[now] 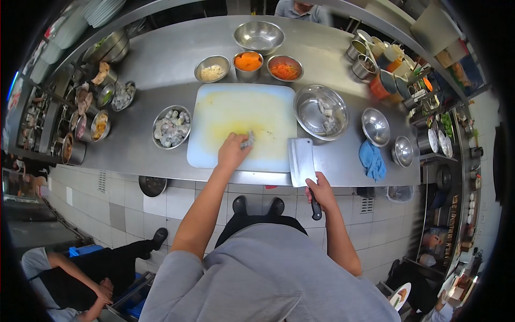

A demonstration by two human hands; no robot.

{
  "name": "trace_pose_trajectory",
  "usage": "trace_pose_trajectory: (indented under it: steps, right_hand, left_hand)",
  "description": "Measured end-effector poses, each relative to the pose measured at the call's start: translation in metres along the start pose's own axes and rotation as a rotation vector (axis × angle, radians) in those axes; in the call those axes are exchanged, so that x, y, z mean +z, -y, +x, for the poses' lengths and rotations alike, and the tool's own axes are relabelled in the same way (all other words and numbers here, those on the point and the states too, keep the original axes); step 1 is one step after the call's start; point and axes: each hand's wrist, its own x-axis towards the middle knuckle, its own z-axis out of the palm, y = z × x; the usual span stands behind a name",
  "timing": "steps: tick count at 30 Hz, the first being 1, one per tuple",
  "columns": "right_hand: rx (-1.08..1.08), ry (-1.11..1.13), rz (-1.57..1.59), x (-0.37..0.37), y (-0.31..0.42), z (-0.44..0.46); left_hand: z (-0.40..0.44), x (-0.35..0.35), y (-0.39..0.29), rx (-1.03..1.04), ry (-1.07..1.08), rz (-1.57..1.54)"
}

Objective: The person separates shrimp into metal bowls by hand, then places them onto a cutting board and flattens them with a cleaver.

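Observation:
My left hand (232, 152) is closed on a grey raw shrimp (247, 140) resting on the white cutting board (214, 107), whose middle is stained yellow. In my right hand (322, 192) is a cleaver (302, 159), held by its black handle with the broad blade flat over the board's right front edge. Left of the board stands a steel bowl of raw shrimp (172, 127). To its right, a larger steel bowl (310, 119) contains a few shrimp pieces.
Behind the board are bowls of chopped garlic-like pieces (211, 72), orange slices (248, 62) and shredded carrot (284, 70). A blue cloth (372, 161) lies near two steel bowls at right. One person sits at lower left; another is across the counter (332, 48).

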Motion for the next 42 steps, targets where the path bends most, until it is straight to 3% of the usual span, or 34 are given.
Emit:
trace_pose_trajectory:
  steps: [5, 7, 8, 10, 13, 17, 21, 30, 32, 36, 38, 40, 41, 42]
  right_hand:
    - [-0.017, -0.092, -0.065, 0.005, 0.004, -0.02]
    - [-0.083, -0.097, -0.247, 0.018, 0.017, -0.03]
    - [-0.085, -0.092, -0.25, 0.026, 0.026, -0.033]
    - [-0.295, -0.043, -0.53, 0.045, 0.045, -0.033]
    - [-0.372, 0.017, -0.813, 0.07, 0.054, -0.013]
    - [-0.392, 0.047, -0.92, 0.093, 0.079, -0.013]
    - [-0.453, 0.037, -0.988, 0.094, 0.084, -0.013]
    - [-0.306, 0.162, -1.127, 0.111, 0.09, 0.008]
    - [-0.442, 0.108, -1.083, 0.121, 0.078, 0.033]
    - [-0.468, 0.1, -1.105, 0.126, 0.086, 0.048]
    - [-0.54, 0.033, -0.919, 0.122, 0.082, 0.046]
    - [-0.509, -0.009, -0.793, 0.112, 0.074, 0.033]
    - [-0.471, -0.054, -0.669, 0.104, 0.069, 0.023]
    - [-0.468, -0.054, -0.67, 0.094, 0.062, 0.015]
  left_hand:
    - [-0.001, -0.017, -0.004, 0.075, 0.084, 0.016]
    - [-0.004, -0.03, -0.01, 0.073, 0.198, -0.047]
    - [-0.003, -0.024, -0.001, 0.069, 0.193, -0.046]
    - [-0.002, -0.007, 0.02, 0.141, 0.01, -0.224]
    - [-0.004, 0.0, 0.023, 0.126, 0.007, -0.203]
    - [-0.005, 0.002, 0.012, 0.069, -0.047, -0.171]
    - [-0.006, -0.005, 0.004, 0.013, 0.025, -0.099]
    - [-0.005, -0.012, 0.0, 0.016, 0.034, -0.081]
    - [-0.005, -0.013, 0.002, 0.022, 0.054, -0.08]
    - [-0.011, -0.005, 0.021, 0.198, 0.079, -0.077]
    - [-0.012, -0.009, 0.021, 0.237, 0.063, -0.1]
    - [-0.018, -0.012, 0.022, -0.074, 0.01, -0.487]
    - [-0.019, -0.014, 0.024, -0.078, 0.013, -0.488]
    - [-0.014, -0.018, 0.026, -0.253, 0.06, -0.684]
